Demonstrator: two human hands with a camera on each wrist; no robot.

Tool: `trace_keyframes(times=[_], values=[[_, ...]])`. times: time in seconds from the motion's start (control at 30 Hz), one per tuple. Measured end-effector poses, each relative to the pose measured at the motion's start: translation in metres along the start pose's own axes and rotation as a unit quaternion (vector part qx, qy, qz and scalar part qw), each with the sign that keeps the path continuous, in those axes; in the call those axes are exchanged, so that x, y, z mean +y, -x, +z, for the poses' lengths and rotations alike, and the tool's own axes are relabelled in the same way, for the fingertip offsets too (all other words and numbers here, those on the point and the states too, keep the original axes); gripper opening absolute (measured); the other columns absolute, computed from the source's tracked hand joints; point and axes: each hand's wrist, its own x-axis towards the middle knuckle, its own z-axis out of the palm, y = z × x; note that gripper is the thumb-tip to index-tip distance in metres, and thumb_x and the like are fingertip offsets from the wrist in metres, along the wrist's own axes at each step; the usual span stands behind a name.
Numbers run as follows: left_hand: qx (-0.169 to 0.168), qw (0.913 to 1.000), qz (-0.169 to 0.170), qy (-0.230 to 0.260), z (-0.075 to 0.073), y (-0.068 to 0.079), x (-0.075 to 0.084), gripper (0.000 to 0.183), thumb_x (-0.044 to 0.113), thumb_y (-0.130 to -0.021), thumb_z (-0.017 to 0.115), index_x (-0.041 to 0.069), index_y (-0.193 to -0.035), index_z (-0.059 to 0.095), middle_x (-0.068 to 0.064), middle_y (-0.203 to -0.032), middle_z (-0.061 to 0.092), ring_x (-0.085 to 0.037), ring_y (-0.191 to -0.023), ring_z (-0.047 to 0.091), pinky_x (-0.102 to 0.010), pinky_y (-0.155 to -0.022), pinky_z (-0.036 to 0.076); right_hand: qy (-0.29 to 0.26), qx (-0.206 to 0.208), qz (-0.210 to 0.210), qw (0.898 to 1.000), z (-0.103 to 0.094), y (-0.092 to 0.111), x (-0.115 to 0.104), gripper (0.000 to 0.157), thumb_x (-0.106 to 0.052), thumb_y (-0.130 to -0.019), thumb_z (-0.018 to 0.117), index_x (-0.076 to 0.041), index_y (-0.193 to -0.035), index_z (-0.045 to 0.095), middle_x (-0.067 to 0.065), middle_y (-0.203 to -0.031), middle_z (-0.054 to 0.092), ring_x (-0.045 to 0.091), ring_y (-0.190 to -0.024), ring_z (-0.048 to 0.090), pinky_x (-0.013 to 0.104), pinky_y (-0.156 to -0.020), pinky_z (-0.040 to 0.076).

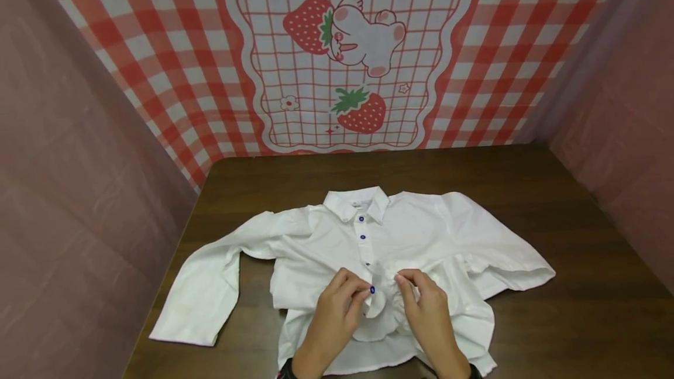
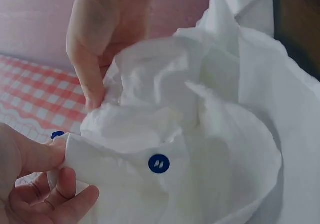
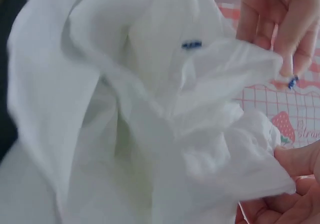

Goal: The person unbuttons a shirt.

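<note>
Shirt: white; it lies on the dark wooden desk (image 1: 574, 309), toward its 6 o'clock edge, with the shirt (image 1: 416, 224) front rumpled and partly lifted between the hands.
Collar: the collar (image 1: 339, 206) sits at the shirt's 12 o'clock, folded down.
Sleeves: one sleeve (image 1: 197, 303) bends out to 8 o'clock; the other sleeve (image 1: 513, 262) reaches to 3 o'clock.
Left hand: the left hand (image 1: 334, 312), at 7 o'clock from the shirt's middle, has its grip closed to a pinch of thumb and finger on the shirt's front edge, right beside a blue button (image 1: 372, 290).
Right hand: the right hand (image 1: 429, 309), at 5 o'clock, has its grip likewise narrowed to a pinch, holding gathered white fabric just beside the left hand, the two hands apart.
Upper buttons: two blue ones run down from the collar toward 6 o'clock, the nearer being this upper button (image 1: 361, 219).
Backdrop: a red-and-white checked cloth (image 1: 174, 45) with strawberries hangs at 12 o'clock; pink curtains (image 1: 68, 162) stand at 9 and 3.
</note>
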Motion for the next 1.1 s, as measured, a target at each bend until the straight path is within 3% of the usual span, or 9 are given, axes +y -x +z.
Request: trace_keyframes(times=[0.33,0.5,0.73,0.83,0.93,1.03,1.1], values=[[-0.017,0.9995,-0.018,0.022,-0.002,0.007,-0.002,0.004,0.008,-0.089,0.060,0.011,-0.088,0.064,0.003,-0.083,0.051,-0.005,-0.074,0.053,-0.017,-0.069,0.048,0.011,-0.034,0.023,0.999,-0.010,0.003,0.005,0.006,-0.003,-0.082,0.067,-0.007,-0.085,0.064,0.001,-0.078,0.066,0.021,-0.075,0.063,0.037,-0.068,0.050],[-0.018,0.9998,-0.003,0.011,-0.004,0.013,-0.005,0.005,0.008,-0.089,0.060,0.012,-0.089,0.063,0.003,-0.085,0.051,-0.005,-0.078,0.053,-0.017,-0.072,0.047,0.045,-0.047,0.032,0.997,-0.015,0.003,0.015,0.006,-0.003,-0.081,0.067,-0.005,-0.085,0.064,0.004,-0.077,0.066,0.020,-0.071,0.061,0.037,-0.065,0.048],[-0.047,0.9985,-0.014,0.023,-0.005,0.022,-0.007,0.007,0.006,-0.086,0.062,0.012,-0.089,0.064,0.004,-0.089,0.051,-0.006,-0.083,0.053,-0.019,-0.074,0.046,0.112,-0.130,0.067,0.983,-0.024,-0.003,0.028,0.012,0.001,-0.078,0.066,-0.002,-0.090,0.063,0.007,-0.075,0.062,0.026,-0.071,0.058,0.042,-0.065,0.043],[-0.062,0.9975,-0.015,0.032,-0.006,0.025,-0.006,0.009,0.005,-0.086,0.062,0.013,-0.090,0.064,0.005,-0.091,0.051,-0.005,-0.082,0.053,-0.019,-0.074,0.047,0.121,-0.127,0.032,0.984,-0.019,-0.006,0.025,0.020,0.007,-0.072,0.064,-0.002,-0.090,0.063,0.007,-0.078,0.056,0.023,-0.073,0.051,0.038,-0.066,0.039],[-0.065,0.9972,-0.010,0.034,-0.006,0.026,-0.005,0.009,0.005,-0.086,0.062,0.013,-0.089,0.064,0.004,-0.091,0.052,-0.006,-0.081,0.053,-0.019,-0.073,0.047,0.112,-0.097,-0.036,0.988,-0.011,-0.010,0.017,0.025,0.011,-0.067,0.063,-0.002,-0.088,0.064,0.008,-0.083,0.054,0.023,-0.074,0.046,0.035,-0.066,0.037],[-0.064,0.9974,-0.001,0.033,-0.005,0.026,-0.005,0.009,0.005,-0.086,0.062,0.013,-0.089,0.065,0.003,-0.091,0.053,-0.007,-0.081,0.054,-0.019,-0.073,0.047,0.113,-0.097,-0.080,0.986,-0.004,-0.015,0.008,0.022,0.005,-0.069,0.068,-0.003,-0.089,0.065,0.009,-0.089,0.056,0.024,-0.079,0.048,0.034,-0.066,0.036],[-0.065,0.9974,-0.001,0.031,-0.005,0.027,-0.005,0.008,0.005,-0.086,0.063,0.013,-0.089,0.065,0.003,-0.091,0.054,-0.007,-0.080,0.055,-0.018,-0.073,0.047,0.129,-0.119,-0.088,0.981,0.001,-0.018,0.003,0.021,-0.003,-0.071,0.074,-0.004,-0.090,0.066,0.007,-0.090,0.057,0.024,-0.081,0.049,0.033,-0.067,0.035]])
